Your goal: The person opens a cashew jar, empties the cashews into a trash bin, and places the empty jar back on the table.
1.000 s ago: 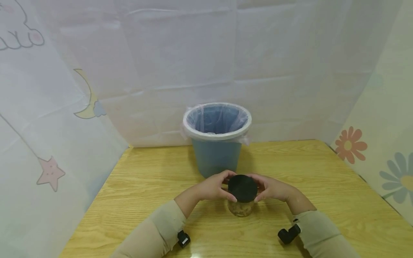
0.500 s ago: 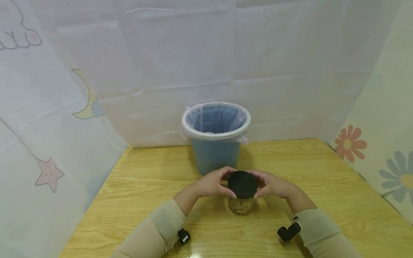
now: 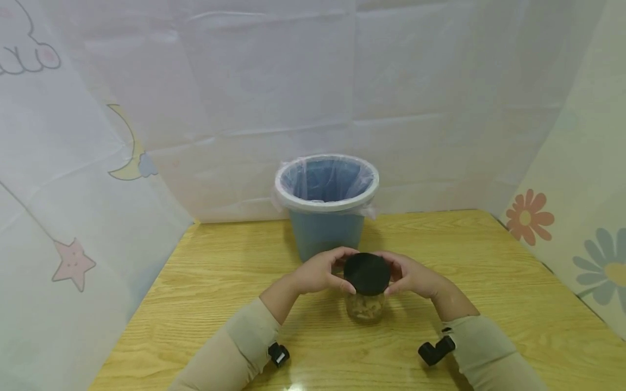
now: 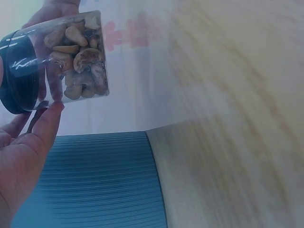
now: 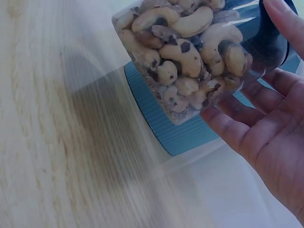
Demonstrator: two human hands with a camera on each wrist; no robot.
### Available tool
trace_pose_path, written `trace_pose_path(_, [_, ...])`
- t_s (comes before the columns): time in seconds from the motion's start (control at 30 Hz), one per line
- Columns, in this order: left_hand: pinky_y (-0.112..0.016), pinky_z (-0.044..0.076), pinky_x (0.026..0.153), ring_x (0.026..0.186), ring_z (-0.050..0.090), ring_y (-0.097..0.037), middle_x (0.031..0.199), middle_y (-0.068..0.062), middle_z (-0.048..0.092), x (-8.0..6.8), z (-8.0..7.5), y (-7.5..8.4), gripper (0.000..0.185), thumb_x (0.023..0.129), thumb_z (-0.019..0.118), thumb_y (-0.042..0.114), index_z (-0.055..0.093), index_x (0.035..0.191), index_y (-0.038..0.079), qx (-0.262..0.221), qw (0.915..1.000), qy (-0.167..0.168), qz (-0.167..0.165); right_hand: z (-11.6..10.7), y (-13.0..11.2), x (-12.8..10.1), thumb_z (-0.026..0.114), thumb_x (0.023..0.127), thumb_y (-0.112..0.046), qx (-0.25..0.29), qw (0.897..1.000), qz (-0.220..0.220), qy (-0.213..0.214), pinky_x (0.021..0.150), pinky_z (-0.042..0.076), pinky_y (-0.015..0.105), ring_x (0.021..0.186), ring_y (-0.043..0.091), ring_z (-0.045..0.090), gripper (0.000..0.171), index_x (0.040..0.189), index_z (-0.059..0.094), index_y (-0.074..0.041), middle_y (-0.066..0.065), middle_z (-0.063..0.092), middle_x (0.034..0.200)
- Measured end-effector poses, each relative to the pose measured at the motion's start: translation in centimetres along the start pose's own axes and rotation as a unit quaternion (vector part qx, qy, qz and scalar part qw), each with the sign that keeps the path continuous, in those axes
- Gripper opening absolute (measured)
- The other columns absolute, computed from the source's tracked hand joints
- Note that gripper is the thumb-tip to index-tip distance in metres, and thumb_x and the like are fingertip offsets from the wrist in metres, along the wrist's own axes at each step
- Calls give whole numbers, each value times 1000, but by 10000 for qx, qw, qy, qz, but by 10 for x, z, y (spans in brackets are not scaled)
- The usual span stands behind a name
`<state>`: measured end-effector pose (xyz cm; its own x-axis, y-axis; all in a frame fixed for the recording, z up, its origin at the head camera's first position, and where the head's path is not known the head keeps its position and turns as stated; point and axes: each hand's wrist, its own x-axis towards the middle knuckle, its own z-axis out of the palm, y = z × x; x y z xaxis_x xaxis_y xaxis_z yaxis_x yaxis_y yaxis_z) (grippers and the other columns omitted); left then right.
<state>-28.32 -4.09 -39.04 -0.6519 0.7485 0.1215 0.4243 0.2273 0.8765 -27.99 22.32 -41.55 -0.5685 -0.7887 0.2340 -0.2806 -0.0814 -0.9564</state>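
Held between both hands: clear jar of cashews (image 3: 365, 307), black lid (image 3: 367, 273) on, above the wooden table (image 3: 205, 282). Left hand (image 3: 320, 271) and right hand (image 3: 409, 276) curl round the lid's rim. Blue lined bin (image 3: 326, 209) just beyond.

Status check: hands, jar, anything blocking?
Left hand and right hand both grip the black lid. Cashew jar lifted off the table. Blue bin just behind; nothing in the way.

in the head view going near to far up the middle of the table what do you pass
Clear jar of cashews with its black lid, gripped between the left hand and the right hand → blue bin with its plastic liner → the white sheet wall.
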Motion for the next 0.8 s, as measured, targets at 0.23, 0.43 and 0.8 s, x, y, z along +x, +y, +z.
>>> trace_pose_path(0.23, [-25,47,85,110,50,-9,125,2,51,0,-4,4,70,71,79,14,45,132,16,76,10000,-9,19,2,-4,2,66,79,4,-87,9996,-275,5,91,45,33,116,22,49,69,137,28,6,11,46,132])
trace_pose_path(0.43, [-30,48,86,111,51,-14,126,-6,51,-6,-7,23,69,71,77,5,46,133,8,-206,9997,-26,100,7,-8,6,67,79,2,-282,9973,-683,-50,94,42,30,116,21,48,68,135,28,7,12,47,129])
trace_pose_path(0.8, [-32,48,87,110,52,-15,126,-7,51,-8,-7,29,64,73,75,3,47,131,7,-506,9982,135,296,11,-13,8,67,80,-2,-406,9936,-1051,39,92,43,31,113,21,50,67,132,27,10,12,47,127])
